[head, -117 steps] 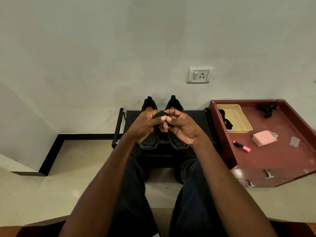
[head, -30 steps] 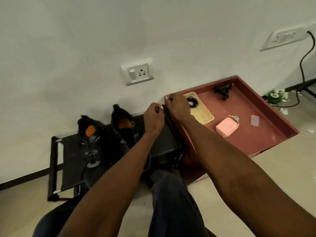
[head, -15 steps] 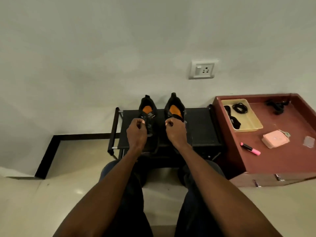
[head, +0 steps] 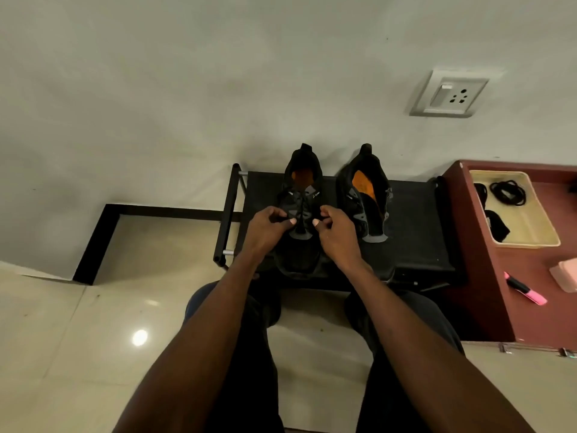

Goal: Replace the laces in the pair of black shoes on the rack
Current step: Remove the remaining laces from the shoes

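- black shoes stand side by side on the rack, heels toward the wall; the left shoe sits near the rack's left edge and the right shoe about mid-rack.
- a second ago both your hands were over at the rack's right edge by the yellow tray; now they are back on the left shoe, so the trip to the tray is over and lacing is the step in hand.
- a coiled black lace lies in the tray on the red cabinet, likely for the second shoe.
- your left hand has its fingers curled and pinches a dark lace end at the left side of the eyelets.
- your right hand does the same on the right side, thumb and forefinger closed on the other end.
- the left shoe shows lace across its upper; the right shoe gapes with its orange insole bare and no lace visible, so you are roughly halfway at best.
- next, i judge, pull both ends even before threading higher.
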Demonstrator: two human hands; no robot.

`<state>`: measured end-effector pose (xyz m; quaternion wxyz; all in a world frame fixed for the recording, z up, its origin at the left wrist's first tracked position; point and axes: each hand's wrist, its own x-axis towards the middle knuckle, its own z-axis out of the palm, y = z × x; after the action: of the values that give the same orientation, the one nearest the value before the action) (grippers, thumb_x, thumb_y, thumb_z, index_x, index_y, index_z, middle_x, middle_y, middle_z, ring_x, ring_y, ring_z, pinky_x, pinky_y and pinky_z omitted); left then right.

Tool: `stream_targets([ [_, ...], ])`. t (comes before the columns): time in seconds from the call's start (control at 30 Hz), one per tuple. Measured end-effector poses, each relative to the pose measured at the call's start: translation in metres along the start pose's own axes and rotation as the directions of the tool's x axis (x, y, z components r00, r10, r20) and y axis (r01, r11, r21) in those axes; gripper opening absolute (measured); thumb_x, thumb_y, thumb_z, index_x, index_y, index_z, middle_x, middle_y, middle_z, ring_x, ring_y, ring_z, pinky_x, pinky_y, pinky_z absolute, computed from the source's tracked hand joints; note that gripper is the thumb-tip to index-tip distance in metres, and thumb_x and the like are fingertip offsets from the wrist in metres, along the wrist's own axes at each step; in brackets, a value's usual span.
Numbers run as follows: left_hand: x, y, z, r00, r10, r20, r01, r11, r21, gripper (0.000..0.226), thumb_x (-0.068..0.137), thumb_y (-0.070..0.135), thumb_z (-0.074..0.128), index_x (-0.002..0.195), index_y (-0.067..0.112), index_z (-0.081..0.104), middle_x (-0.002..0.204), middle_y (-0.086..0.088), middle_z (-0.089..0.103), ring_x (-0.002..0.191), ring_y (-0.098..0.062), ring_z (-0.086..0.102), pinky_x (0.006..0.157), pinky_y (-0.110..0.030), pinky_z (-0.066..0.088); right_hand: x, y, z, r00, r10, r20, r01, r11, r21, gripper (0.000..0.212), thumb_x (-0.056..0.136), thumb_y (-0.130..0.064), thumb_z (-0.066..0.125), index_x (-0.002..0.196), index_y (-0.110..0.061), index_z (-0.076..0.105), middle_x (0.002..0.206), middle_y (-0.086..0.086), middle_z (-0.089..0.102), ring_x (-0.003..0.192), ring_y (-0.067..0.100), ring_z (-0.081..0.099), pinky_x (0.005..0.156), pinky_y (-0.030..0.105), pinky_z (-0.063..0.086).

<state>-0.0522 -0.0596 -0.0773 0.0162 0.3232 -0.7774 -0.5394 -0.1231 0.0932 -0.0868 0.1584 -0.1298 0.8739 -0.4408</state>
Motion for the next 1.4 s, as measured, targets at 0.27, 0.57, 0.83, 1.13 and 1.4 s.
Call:
stream_targets([
  [0.27,0.004,-0.002,0.000,0.992,0.104,0.067,-0.115,0.976,0.183,0.014,0.092,0.027,0.070,0.086,0.015,0.071,0.079,0.004,0.068,0.070,-0.005,0.061,0.059,-0.017,0.042,0.007,0.000,0.006,0.997,-0.040,-0.062,0.034,0.994,-0.102,0.013,0.097,-0.027,0.065,0.104,-0.017,0.063,0.103,-0.003,0.057,0.085,0.011,0.056,0.071,0.027,0.042],
  [0.57,0.003,0.009,-0.018,0.987,-0.156,0.043,0.145,0.733,-0.664,0.011,0.103,0.012,0.051,0.099,0.008,0.060,0.103,-0.012,0.067,0.101,-0.023,0.067,0.092,-0.040,0.056,0.001,-0.009,-0.007,0.999,0.033,-0.026,-0.031,0.997,0.068,0.004,0.103,-0.008,0.049,0.101,-0.010,0.052,0.088,0.005,0.056,0.072,0.015,0.050,0.064,0.033,0.039],
  [0.83,0.009,0.018,-0.009,0.980,-0.176,0.095,0.168,0.463,-0.870,0.009,0.105,0.012,0.045,0.104,0.009,0.053,0.102,-0.017,0.071,0.103,-0.031,0.070,0.090,-0.044,0.057,0.003,-0.010,-0.017,0.994,0.015,-0.108,-0.032,0.988,-0.153,0.021,0.101,-0.005,0.043,0.113,-0.005,0.061,0.110,0.009,0.057,0.091,0.023,0.054,0.074,0.032,0.039],
  [1.13,0.007,0.019,-0.024,0.954,-0.182,0.239,0.258,0.905,-0.339,0.014,0.098,0.020,0.062,0.107,0.011,0.067,0.067,0.003,0.058,0.047,-0.005,0.043,0.041,-0.017,0.028,-0.005,-0.020,-0.006,0.993,-0.011,0.119,0.038,0.972,-0.230,0.049,0.089,-0.046,0.070,0.125,-0.016,0.056,0.124,0.006,0.055,0.115,0.023,0.054,0.096,0.043,0.050],
  [1.4,-0.008,0.036,-0.029,0.963,0.111,0.246,-0.020,0.938,-0.345,0.017,0.098,0.018,0.060,0.086,0.009,0.068,0.053,0.011,0.052,0.049,-0.006,0.035,0.045,-0.016,0.028,-0.025,-0.024,0.013,0.984,0.091,0.153,-0.026,0.926,-0.378,0.083,0.096,-0.048,0.060,0.159,-0.021,0.013,0.157,0.016,0.033,0.133,0.042,0.045,0.105,0.049,0.041],
])
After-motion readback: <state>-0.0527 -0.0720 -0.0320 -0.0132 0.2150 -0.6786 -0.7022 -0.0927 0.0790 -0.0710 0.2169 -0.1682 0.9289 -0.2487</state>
